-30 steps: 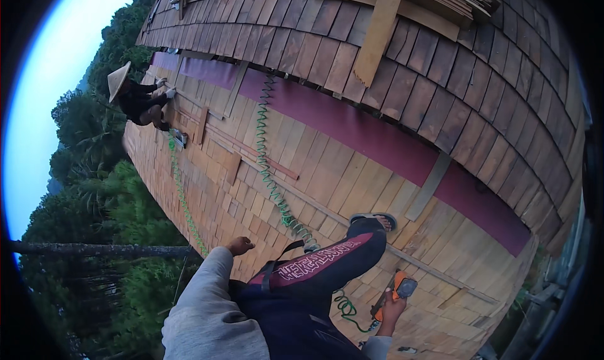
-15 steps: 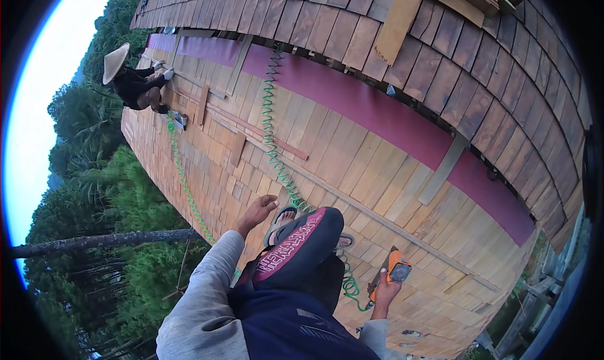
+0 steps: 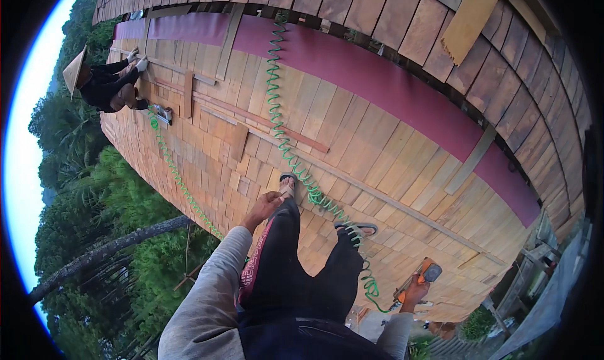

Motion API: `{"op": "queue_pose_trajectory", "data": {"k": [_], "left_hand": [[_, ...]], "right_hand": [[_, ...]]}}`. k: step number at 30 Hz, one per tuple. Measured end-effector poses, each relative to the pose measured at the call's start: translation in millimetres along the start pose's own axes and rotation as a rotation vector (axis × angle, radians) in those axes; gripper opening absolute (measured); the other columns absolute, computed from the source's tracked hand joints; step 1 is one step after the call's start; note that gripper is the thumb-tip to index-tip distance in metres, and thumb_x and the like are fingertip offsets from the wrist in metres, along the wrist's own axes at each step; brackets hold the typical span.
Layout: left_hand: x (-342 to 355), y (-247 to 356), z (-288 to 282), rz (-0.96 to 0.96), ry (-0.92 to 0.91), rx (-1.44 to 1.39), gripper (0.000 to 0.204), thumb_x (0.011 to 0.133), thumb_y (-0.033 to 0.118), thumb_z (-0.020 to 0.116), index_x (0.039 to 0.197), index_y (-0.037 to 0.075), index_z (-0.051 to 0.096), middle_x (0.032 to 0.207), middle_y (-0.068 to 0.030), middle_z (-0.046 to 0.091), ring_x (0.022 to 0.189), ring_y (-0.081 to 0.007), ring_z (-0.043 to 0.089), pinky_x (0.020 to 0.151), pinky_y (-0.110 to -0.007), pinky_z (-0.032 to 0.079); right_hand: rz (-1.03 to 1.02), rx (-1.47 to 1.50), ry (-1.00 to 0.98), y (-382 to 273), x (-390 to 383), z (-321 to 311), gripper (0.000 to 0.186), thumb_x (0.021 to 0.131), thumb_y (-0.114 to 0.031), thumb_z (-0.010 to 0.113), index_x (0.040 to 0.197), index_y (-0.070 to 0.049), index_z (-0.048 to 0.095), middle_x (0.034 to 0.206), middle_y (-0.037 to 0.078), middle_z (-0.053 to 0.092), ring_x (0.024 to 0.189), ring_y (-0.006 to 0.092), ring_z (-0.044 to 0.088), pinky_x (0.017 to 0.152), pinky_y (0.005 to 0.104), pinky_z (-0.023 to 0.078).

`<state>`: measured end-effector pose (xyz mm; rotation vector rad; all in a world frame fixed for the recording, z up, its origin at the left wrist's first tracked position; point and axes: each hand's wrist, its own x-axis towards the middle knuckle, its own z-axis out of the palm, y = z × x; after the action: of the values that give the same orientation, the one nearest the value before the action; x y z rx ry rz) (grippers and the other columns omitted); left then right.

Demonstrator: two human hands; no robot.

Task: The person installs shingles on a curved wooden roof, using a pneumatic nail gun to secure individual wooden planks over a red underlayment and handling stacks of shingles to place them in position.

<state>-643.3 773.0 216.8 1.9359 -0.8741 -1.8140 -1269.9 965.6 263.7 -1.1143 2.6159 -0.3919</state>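
My right hand (image 3: 415, 291) grips an orange and black air nail gun (image 3: 428, 273), with a green coiled hose (image 3: 371, 288) attached, low over the shingles at the right. My left hand (image 3: 266, 206) hangs just below my sandalled left foot (image 3: 287, 185) in the picture, its fingers curled together; I cannot make out whether they hold anything. My other sandalled foot (image 3: 356, 228) stands on the wooden shingles (image 3: 377, 171), beside the hose.
A co-worker (image 3: 104, 83) in a conical hat crouches at the upper left beside another tool (image 3: 162, 113). Battens (image 3: 421, 225), loose boards (image 3: 239, 141) and hoses cross the roof. A maroon strip (image 3: 390, 83) runs below the upper shingles (image 3: 402, 20). Trees (image 3: 94, 190) lie beyond the left edge.
My legs have moved, the left foot coming forward beside the hose. My left hand has risen and its fingers have drawn together. The right hand with the nail gun has shifted rightward in view.
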Motion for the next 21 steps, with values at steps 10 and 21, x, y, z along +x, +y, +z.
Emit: {"op": "queue_pose_trajectory", "data": {"k": [10,21], "left_hand": [[279.6,-196.0,-121.9,-0.011,-0.097,-1.191,0.023,0.103,0.030,0.058,0.105,0.008,0.059,0.087,-0.0070,0.062,0.075,-0.0187,0.063,0.061,-0.022,0.045],[370.6,-164.0,-45.0,-0.183,0.498,-0.628,0.049,0.097,0.051,0.061,0.110,0.004,0.058,0.094,-0.0038,0.061,0.079,-0.0136,0.061,0.065,-0.030,0.047]], "right_hand": [[0.779,0.747,-0.365,-42.8,-84.2,80.6,0.024,0.093,-0.015,0.065,0.112,-0.005,0.057,0.077,0.006,0.058,0.055,0.0148,0.053,0.048,0.0295,0.049],[0.712,0.708,-0.400,-47.1,-12.9,212.5,0.027,0.096,-0.024,0.066,0.115,-0.007,0.056,0.087,0.003,0.059,0.069,0.0086,0.053,0.055,0.0253,0.045]]}}
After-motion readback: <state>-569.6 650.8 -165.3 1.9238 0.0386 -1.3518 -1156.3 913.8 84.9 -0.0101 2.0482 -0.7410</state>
